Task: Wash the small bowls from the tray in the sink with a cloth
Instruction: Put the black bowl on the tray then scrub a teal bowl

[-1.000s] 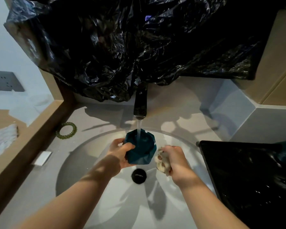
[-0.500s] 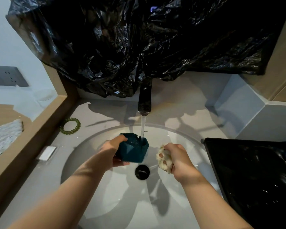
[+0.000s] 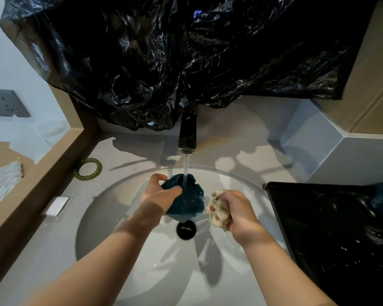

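Head view: small bowl (image 3: pixel 186 202) under running tap (image 3: pixel 188 134), over sink (image 3: pixel 111 208).
Left grip (image 3: pixel 158 193): curled round bowl.
Right grip (image 3: pixel 239 210): clenched on cloth (image 3: pixel 217 212), just beside bowl.

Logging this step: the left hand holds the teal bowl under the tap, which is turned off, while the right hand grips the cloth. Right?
Not quite: the tap is running; the head view shows water streaming onto the teal bowl. The rest stands: the left hand holds the bowl under it, the right hand grips the cloth.
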Action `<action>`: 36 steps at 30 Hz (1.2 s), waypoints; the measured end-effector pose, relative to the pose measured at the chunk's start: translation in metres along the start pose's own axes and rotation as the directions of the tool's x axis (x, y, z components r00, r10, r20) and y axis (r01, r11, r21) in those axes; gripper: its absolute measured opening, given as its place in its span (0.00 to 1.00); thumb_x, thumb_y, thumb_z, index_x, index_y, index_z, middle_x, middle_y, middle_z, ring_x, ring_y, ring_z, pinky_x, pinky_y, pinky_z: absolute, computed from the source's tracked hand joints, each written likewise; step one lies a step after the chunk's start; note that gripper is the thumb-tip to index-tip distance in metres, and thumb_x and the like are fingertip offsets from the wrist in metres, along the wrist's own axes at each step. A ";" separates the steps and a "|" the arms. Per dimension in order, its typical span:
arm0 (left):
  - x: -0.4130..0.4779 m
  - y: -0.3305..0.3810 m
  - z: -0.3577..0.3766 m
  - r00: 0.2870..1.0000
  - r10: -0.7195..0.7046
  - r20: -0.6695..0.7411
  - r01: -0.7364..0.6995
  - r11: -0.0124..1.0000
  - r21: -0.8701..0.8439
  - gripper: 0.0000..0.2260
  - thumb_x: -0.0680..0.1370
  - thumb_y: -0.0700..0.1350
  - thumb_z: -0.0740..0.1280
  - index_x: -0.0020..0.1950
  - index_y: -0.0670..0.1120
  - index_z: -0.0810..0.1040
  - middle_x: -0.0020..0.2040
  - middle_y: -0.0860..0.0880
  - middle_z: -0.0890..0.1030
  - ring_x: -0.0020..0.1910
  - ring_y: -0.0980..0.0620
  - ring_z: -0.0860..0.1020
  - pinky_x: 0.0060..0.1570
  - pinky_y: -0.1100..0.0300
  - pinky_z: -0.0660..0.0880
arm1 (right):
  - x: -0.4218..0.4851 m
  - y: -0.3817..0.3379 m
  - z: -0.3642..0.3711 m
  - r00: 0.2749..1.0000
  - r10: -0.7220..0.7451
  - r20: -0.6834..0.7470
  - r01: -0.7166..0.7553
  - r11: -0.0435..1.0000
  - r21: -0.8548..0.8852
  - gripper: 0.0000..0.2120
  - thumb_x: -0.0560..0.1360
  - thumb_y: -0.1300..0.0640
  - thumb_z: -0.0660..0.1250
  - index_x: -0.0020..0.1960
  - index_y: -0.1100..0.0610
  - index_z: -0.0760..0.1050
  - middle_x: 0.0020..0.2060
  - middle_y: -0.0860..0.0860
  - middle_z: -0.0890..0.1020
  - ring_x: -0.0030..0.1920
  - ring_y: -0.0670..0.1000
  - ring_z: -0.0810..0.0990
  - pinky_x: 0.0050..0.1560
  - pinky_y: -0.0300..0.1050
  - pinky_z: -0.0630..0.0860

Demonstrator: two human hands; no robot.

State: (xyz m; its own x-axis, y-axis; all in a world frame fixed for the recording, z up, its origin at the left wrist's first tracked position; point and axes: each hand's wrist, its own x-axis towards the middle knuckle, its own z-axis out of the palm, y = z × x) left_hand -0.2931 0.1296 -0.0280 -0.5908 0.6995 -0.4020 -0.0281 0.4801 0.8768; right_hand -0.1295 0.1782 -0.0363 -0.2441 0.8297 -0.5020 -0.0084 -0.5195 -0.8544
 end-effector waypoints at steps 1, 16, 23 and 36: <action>0.000 0.004 -0.001 0.999 -0.044 0.023 0.045 0.998 -0.033 0.13 0.72 0.42 0.70 0.53 0.49 0.71 0.47 0.44 0.76 0.46 0.42 0.79 0.43 0.45 0.81 | -0.001 -0.001 0.000 1.000 0.003 -0.012 -0.003 1.000 -0.013 0.08 0.72 0.65 0.56 0.36 0.60 0.69 0.27 0.59 0.69 0.25 0.51 0.61 0.29 0.40 0.52; -0.001 -0.022 -0.002 0.986 0.166 -0.015 -0.167 0.985 -0.047 0.22 0.69 0.36 0.71 0.57 0.55 0.70 0.52 0.43 0.79 0.48 0.44 0.78 0.44 0.55 0.78 | -0.007 -0.005 -0.004 0.998 -0.059 -0.014 0.058 0.994 -0.096 0.16 0.75 0.66 0.59 0.29 0.61 0.62 0.19 0.57 0.68 0.16 0.51 0.63 0.26 0.37 0.57; -0.003 -0.014 -0.028 0.862 0.490 0.129 -0.441 0.600 0.667 0.31 0.66 0.49 0.72 0.66 0.59 0.65 0.56 0.55 0.72 0.52 0.50 0.74 0.50 0.54 0.78 | -0.007 0.000 -0.002 0.996 -0.069 -0.059 0.055 0.977 -0.204 0.11 0.74 0.65 0.63 0.38 0.57 0.63 0.19 0.51 0.72 0.22 0.51 0.66 0.27 0.41 0.61; 0.000 -0.007 -0.035 0.966 0.200 0.165 -0.234 0.946 0.224 0.20 0.63 0.45 0.72 0.52 0.55 0.74 0.46 0.45 0.80 0.45 0.43 0.79 0.44 0.50 0.81 | 0.001 -0.008 0.007 0.912 -0.397 -0.104 0.259 0.753 -0.605 0.15 0.79 0.50 0.58 0.38 0.55 0.59 0.33 0.51 0.72 0.36 0.53 0.71 0.39 0.48 0.68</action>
State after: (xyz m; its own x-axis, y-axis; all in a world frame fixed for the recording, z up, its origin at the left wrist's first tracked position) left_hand -0.3212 0.1077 -0.0253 -0.4433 0.8590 -0.2563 0.2925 0.4089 0.8645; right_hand -0.1364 0.1822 -0.0290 -0.1184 0.9841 -0.1320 0.5170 -0.0524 -0.8544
